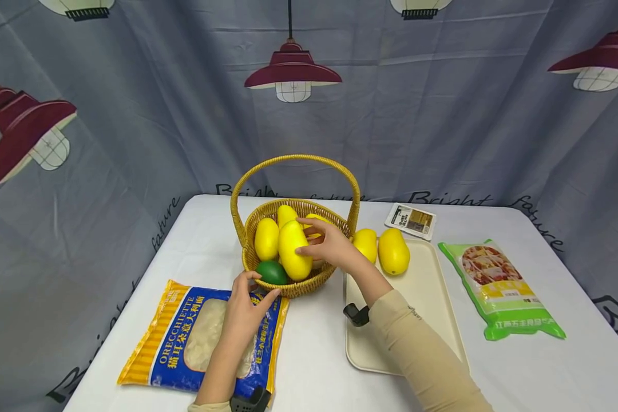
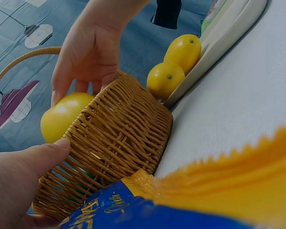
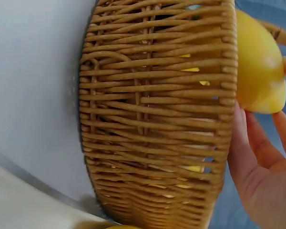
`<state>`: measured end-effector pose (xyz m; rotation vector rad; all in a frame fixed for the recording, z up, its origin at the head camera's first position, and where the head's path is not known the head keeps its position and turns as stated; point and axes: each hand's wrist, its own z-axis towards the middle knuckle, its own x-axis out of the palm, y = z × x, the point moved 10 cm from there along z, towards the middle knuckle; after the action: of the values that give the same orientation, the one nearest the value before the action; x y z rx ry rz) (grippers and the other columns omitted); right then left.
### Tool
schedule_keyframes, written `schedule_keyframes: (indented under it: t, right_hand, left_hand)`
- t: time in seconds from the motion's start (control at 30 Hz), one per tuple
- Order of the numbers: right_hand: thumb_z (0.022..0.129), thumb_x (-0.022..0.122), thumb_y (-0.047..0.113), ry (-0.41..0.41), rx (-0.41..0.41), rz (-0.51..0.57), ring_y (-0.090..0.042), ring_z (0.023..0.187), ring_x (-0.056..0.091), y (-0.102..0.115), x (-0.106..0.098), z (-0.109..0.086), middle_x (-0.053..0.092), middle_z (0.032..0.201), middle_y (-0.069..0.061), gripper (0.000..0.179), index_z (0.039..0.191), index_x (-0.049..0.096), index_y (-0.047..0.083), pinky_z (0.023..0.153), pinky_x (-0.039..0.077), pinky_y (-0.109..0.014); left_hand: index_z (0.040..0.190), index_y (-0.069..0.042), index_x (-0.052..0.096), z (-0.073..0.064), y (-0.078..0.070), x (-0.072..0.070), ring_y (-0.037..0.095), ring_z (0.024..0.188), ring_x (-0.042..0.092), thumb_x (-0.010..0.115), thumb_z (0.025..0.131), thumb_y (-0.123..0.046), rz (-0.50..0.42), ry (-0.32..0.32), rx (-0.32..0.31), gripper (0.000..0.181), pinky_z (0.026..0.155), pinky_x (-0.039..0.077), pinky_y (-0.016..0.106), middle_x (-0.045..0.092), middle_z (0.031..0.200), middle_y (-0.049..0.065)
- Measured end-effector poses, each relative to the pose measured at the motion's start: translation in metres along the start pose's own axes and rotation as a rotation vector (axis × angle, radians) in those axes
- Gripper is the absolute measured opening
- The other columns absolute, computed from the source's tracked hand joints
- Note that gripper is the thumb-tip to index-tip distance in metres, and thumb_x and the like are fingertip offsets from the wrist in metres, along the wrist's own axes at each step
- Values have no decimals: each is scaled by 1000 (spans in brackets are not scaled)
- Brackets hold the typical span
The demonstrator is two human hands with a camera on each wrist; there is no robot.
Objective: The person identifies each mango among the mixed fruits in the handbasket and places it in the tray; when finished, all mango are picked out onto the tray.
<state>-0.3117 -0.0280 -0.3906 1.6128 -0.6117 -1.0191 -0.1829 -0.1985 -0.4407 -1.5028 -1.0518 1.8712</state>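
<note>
A wicker basket [image 1: 305,287] with a tall arched handle holds several yellow mangoes and one dark green fruit [image 1: 272,272]. My right hand [image 1: 331,246] reaches over the basket's right side and grips a yellow mango [image 1: 294,252] between thumb and fingers. That mango [image 3: 262,62] stands above the rim in the right wrist view. With thumb and fingers, my left hand [image 1: 246,309] holds the basket's front left rim; its thumb [image 2: 52,152] lies against the wicker in the left wrist view. Part of the left fingers is hidden there.
Two more yellow mangoes [image 1: 393,252] lie on the far end of a cream tray [image 1: 422,320], right of the basket. A blue and yellow orecchiette bag [image 1: 206,337] lies under my left forearm. At right are a green food bag [image 1: 502,289] and a small flat pack [image 1: 411,221].
</note>
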Motion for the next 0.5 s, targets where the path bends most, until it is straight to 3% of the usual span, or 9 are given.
schedule_keyframes:
  t: [0.2,0.5]
  right_hand:
    - [83,76,11,1,77,265,-31,108,60,-14,-15,-5,51,130,-13,64,140,50,26,78,55,-43]
    - [90,67,6,45,52,426,-32,111,56,-4,-38,-23,47,135,-15,63,146,42,20,79,54,-43]
  left_hand:
    - [121,-18,43,0,0,3,30,116,54,73,85,-42,0,-3,6,52,86,48,52,47,129,11]
    - [122,-15,42,1,1,1,33,118,54,72,86,-41,9,-1,6,54,84,48,52,45,132,14]
